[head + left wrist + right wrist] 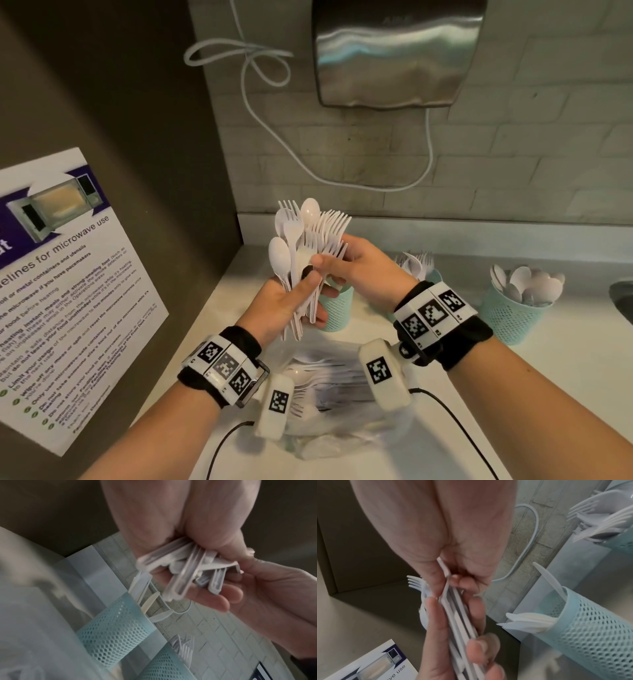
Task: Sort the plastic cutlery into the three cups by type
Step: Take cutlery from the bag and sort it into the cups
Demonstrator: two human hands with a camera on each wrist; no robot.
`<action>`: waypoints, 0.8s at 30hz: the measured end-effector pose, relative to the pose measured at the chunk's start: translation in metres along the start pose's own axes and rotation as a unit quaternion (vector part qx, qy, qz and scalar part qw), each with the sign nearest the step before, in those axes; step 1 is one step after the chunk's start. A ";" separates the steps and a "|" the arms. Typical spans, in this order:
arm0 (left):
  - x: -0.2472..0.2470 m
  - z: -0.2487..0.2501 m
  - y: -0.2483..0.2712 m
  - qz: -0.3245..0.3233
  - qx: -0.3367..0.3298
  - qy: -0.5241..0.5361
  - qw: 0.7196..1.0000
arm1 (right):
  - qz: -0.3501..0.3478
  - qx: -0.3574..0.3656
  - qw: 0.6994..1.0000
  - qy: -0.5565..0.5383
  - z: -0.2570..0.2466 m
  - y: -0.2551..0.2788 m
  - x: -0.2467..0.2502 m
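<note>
Above the pale desk [565,394], in front of the person's chest, the left hand [277,305] holds a mixed bundle of white plastic forks and spoons [301,246] upright, thumb and fingers wrapped round the handles low down so the heads fan out at the top where the types can be read. The right hand [363,263] has its grip on part of the same bundle, thumb and fingers pinching a cluster of fork handles near the necks, apparently to draw the forks away from the spoons.

Just behind the hands stands a teal perforated plastic cup [337,308] holding white knives, seen best in the right wrist view. A second teal cup [433,275], largely hidden behind the right wrist, holds forks, and a third teal mesh cup [510,315] further to the right holds spoons. The three stand in a row near the wall, within easy reach of either hand. Below the wrists lies a clear plastic bag [329,438] with more white cutlery in it, so sorting is probably well short of finished.

How many pieces the right hand has separated cannot be told, since the handles overlap and both wrist views are blurred. Whether any knives sit inside the bundle is unclear. The bag's contents are veiled by wrinkled film and the wrist cameras. A microwave-use poster [61,291] on the left wall is cut off at the edge.
</note>
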State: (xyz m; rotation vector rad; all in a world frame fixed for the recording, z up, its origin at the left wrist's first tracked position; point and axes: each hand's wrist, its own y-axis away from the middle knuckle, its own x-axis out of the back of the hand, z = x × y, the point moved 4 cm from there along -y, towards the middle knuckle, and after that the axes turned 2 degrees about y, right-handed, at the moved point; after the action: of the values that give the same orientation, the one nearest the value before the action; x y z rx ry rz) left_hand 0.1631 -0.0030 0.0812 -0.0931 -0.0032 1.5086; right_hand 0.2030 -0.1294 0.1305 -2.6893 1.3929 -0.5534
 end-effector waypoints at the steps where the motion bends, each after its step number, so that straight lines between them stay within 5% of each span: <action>1: -0.003 0.000 0.000 0.003 0.007 0.008 1.000 | 0.009 -0.003 1.000 0.001 0.000 0.002 0.002; 8: -0.028 0.008 -0.007 0.035 0.010 0.038 0.999 | 0.134 -0.006 0.985 -0.105 0.000 0.018 0.022; 12: -0.048 0.011 -0.014 0.037 0.000 0.003 0.999 | 0.150 -0.018 0.985 -0.085 0.007 0.030 0.038; 17: -0.076 0.018 -0.025 0.017 0.006 0.023 1.000 | 0.229 -0.036 0.973 0.008 0.009 0.042 0.085; 21: -0.083 0.023 -0.042 0.042 -0.004 0.005 0.999 | 0.333 -0.033 0.936 0.109 0.010 0.043 0.145; 24: -0.083 0.023 -0.054 0.072 -0.009 -0.030 0.997 | 0.340 -0.047 0.908 0.240 0.022 0.034 0.170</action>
State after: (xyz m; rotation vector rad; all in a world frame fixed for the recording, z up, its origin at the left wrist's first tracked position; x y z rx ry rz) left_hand 0.2105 -0.0880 0.1124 -0.0635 -0.0585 1.6556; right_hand 0.2733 -0.2879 0.1508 -1.9513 2.3642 -1.1148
